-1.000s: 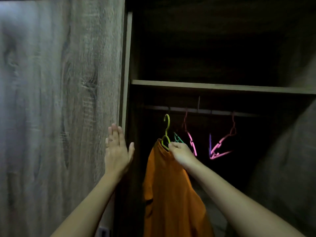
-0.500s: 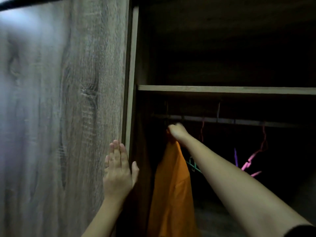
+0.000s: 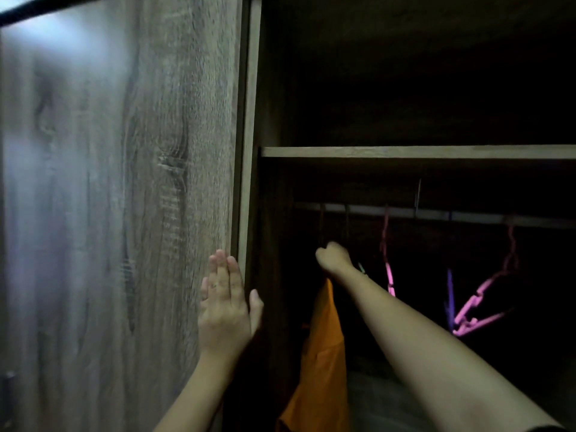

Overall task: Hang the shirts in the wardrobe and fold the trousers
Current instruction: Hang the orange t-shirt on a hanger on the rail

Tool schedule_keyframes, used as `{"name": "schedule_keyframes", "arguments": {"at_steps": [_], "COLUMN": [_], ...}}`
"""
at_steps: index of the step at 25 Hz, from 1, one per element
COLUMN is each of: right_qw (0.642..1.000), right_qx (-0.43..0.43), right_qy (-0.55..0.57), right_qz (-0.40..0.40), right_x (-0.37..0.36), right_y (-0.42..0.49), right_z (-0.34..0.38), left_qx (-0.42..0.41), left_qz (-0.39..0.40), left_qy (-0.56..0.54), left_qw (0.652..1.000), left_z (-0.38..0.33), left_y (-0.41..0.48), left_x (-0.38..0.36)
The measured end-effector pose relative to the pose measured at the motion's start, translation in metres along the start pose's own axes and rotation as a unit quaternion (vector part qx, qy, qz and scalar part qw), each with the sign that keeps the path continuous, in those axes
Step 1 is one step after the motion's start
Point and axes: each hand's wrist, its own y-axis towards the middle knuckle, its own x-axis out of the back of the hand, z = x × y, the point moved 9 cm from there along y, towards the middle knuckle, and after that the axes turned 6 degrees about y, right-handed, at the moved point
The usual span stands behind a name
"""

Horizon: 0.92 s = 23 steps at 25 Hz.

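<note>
My right grip (image 3: 333,255) is curled closed just under the rail (image 3: 436,215), on the top of the orange shirt (image 3: 325,353) as far as the dark shows. The shirt hangs inside the wardrobe. My left grip (image 3: 226,307) lies flat, fingers straight, on the door (image 3: 124,213).

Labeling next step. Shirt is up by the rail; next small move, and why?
Probably release and draw back the right hand: it grips the top of the shirt just under the rail, and a dim hook seems to reach over it. Dim, so unsure.
</note>
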Motion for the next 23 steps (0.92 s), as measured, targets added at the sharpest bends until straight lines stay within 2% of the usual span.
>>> {"name": "schedule_keyframes", "arguments": {"at_steps": [2,4,7,11,14,18,20,23], "right_qw": [0.999,0.993,0.968,0.937,0.945,0.947,0.944,0.931], "right_qx": [0.029,0.093,0.217,0.305,0.292,0.286,0.277,0.285], "right_qy": [-0.022,-0.047,-0.036,0.065,0.126,0.13,0.133,0.134], "right_qz": [-0.021,-0.061,-0.118,-0.156,-0.076,0.067,0.122,0.186], "right_x": [0.007,0.016,0.024,-0.006,-0.082,-0.21,-0.26,-0.321], "right_y": [-0.013,-0.034,-0.084,-0.171,-0.231,-0.31,-0.341,-0.372], "right_z": [0.009,0.02,0.031,0.024,0.014,0.022,0.034,0.066], "left_qx": [-0.004,-0.002,0.0,0.022,0.077,0.134,0.15,0.231], "left_qz": [0.008,0.039,0.13,0.28,0.355,0.448,0.454,0.479], "left_qy": [-0.008,-0.062,-0.189,-0.16,-0.093,0.009,0.064,0.152], "left_qw": [1.0,0.997,0.973,0.946,0.927,0.884,0.876,0.833], "left_z": [0.0,0.001,0.001,0.04,0.1,0.201,0.258,0.348], "left_y": [0.003,0.006,-0.001,-0.061,-0.144,-0.249,-0.272,-0.293], "left_x": [0.001,0.002,0.01,0.036,0.071,0.137,0.17,0.216]}}
